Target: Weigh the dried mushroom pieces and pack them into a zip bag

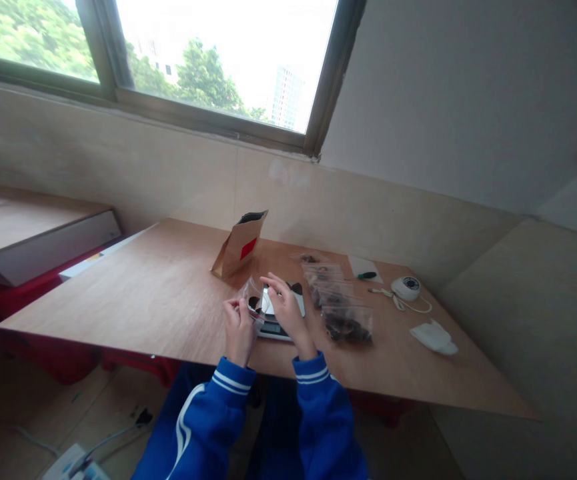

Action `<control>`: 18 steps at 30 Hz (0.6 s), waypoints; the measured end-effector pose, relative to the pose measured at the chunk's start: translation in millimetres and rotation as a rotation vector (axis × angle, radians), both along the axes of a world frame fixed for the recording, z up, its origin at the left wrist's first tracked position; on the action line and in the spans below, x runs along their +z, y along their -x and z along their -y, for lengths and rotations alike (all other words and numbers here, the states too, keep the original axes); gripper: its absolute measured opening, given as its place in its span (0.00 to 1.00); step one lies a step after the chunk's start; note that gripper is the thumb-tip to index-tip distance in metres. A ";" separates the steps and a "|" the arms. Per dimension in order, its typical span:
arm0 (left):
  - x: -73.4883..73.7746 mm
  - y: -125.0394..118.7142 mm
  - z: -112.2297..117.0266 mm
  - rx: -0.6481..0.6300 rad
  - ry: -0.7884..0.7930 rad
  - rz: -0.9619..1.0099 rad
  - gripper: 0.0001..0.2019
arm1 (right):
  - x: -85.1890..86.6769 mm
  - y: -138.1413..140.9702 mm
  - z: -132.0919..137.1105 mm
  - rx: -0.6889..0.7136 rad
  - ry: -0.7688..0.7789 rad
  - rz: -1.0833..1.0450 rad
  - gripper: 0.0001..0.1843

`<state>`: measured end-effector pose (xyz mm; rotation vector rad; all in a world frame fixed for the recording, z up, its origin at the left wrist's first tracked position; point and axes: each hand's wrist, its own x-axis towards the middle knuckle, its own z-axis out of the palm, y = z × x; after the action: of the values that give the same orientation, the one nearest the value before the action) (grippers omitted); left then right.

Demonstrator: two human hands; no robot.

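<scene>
left hand pinching small clear bag | right hand fingers closed on its top edge | bag just above scale, bench front-centre | filled bags to the right | tip: probably keep mouth up, grip both edges evenly

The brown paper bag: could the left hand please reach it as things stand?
Probably yes: only bare table lies between the left hand and the brown paper bag, though its fingers are pinching a small clear bag with the right hand.
</scene>
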<state>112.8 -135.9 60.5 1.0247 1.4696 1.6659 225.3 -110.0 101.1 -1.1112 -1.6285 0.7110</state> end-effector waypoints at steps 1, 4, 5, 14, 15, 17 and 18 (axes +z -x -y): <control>0.0 0.5 -0.3 0.007 0.006 -0.004 0.15 | -5.1 -2.5 -6.0 -0.112 -0.024 0.029 0.20; 2.3 1.4 0.0 -0.001 0.033 -0.022 0.15 | -23.4 -9.5 -27.2 -0.439 0.020 0.220 0.23; 3.9 1.5 0.8 -0.008 0.030 -0.025 0.15 | -29.4 -10.9 -33.8 -0.496 0.067 0.299 0.26; 9.5 5.6 7.7 -0.023 0.061 -0.050 0.17 | -59.1 -13.2 -57.7 -0.459 0.147 0.623 0.22; 8.6 7.0 7.4 -0.022 0.068 -0.047 0.17 | -60.7 -15.3 -57.9 -0.461 0.128 0.607 0.21; 6.9 9.7 6.7 -0.021 0.083 -0.041 0.17 | -63.0 -20.8 -57.8 -0.449 0.092 0.545 0.21; 6.3 11.1 6.3 -0.016 0.086 -0.040 0.18 | -63.6 -24.0 -57.4 -0.438 0.077 0.503 0.21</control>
<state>101.8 -142.1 66.8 1.0253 1.5414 1.5649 249.3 -52.6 37.5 -1.7335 -1.6804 0.2127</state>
